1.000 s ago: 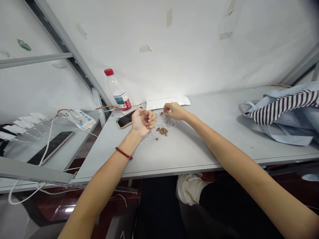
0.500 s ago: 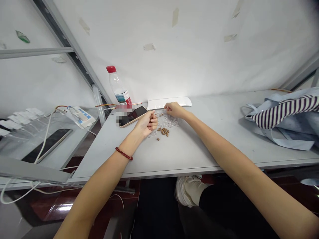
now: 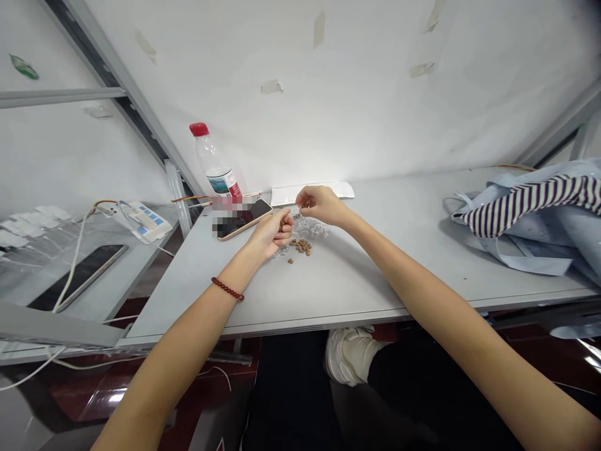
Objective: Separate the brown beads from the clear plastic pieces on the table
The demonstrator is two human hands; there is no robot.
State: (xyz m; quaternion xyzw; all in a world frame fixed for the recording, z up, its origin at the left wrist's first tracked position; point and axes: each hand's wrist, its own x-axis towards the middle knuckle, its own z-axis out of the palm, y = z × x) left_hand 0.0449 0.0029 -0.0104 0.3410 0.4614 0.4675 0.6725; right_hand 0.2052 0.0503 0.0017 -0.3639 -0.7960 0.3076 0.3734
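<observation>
My left hand (image 3: pixel 275 232) is closed, palm turned up and fingers curled, beside a small heap of brown pellets (image 3: pixel 300 247). What lies inside its fingers is mostly hidden. My right hand (image 3: pixel 322 205) hovers just beyond it, thumb and fingertips pinched together; whatever they hold is too small to name. Clear plastic bits (image 3: pixel 313 228) are scattered on the table under and between my hands. One brown pellet (image 3: pixel 290 260) lies apart from the heap, nearer to me.
Behind my left hand lie a phone (image 3: pixel 244 220) and a red-capped bottle (image 3: pixel 213 164). A flat white packet (image 3: pixel 347 190) rests against the wall. A pale blue bag (image 3: pixel 535 216) with a striped handle is at the right. Left are a power strip (image 3: pixel 145 220) and another phone (image 3: pixel 79 275).
My right hand has moved left and slightly up from the clear plastic bits, closer to my left hand. The left hand stays curled in place. The whole view has shifted slightly.
</observation>
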